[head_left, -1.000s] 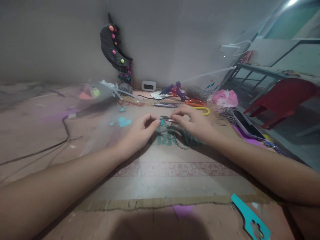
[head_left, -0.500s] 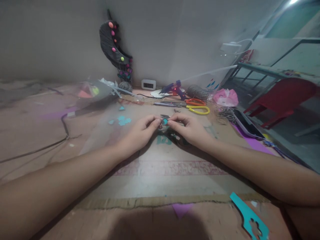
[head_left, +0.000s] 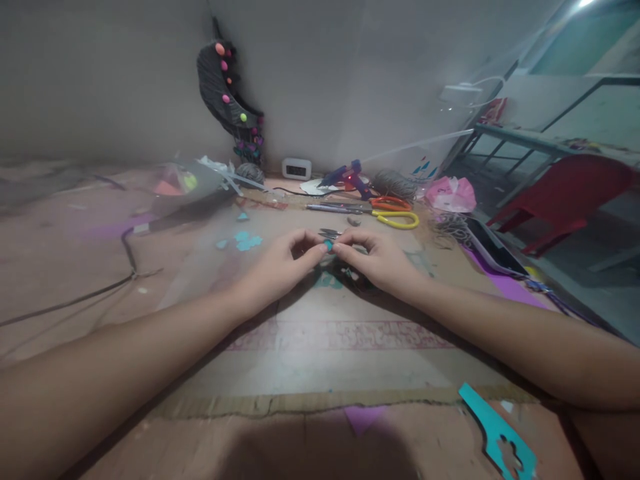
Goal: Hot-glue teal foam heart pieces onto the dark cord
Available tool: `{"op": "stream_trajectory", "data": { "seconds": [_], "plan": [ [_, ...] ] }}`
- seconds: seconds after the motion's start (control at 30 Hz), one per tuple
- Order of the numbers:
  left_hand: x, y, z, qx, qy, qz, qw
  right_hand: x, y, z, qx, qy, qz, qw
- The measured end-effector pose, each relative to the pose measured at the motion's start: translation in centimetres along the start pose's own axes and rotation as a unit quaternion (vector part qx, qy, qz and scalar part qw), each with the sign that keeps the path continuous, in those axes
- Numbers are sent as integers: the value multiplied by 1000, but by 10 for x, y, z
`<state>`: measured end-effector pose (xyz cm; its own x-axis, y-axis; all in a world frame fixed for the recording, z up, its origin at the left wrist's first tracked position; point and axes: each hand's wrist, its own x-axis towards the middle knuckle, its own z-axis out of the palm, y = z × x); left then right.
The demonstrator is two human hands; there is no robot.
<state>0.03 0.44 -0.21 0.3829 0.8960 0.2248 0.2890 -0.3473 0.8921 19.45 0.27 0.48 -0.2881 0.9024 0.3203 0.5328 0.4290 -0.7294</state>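
My left hand and my right hand meet over a sheet of cardboard on the floor. Both pinch a small teal piece between their fingertips. A dark thin wire or thread lies under my right hand; whether it joins the piece I cannot tell. Small metal scissors lie just beyond my fingers.
Orange and yellow-handled scissors, a purple glue gun, a grey yarn ball and a pink bag lie behind. Teal scraps sit to the left, a teal cut-out strip near right. A red chair stands right.
My right hand has drawn in from the scissors toward my left hand. Both hands now pinch the teal piece together, slightly nearer to me.
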Motion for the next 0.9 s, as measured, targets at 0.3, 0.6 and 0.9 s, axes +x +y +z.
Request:
{"op": "stream_trajectory", "data": {
  "seconds": [0.3,0.6,0.9],
  "plan": [
    [2,-5,1,-7,19,-3,1000,-4,4,1,103,-33,8,994],
    [2,-5,-1,3,19,-2,1000,1,7,2,118,11,49,992],
    [1,0,0,4,12,-3,1000,0,3,1,35,-2,31,999]
  ]
}}
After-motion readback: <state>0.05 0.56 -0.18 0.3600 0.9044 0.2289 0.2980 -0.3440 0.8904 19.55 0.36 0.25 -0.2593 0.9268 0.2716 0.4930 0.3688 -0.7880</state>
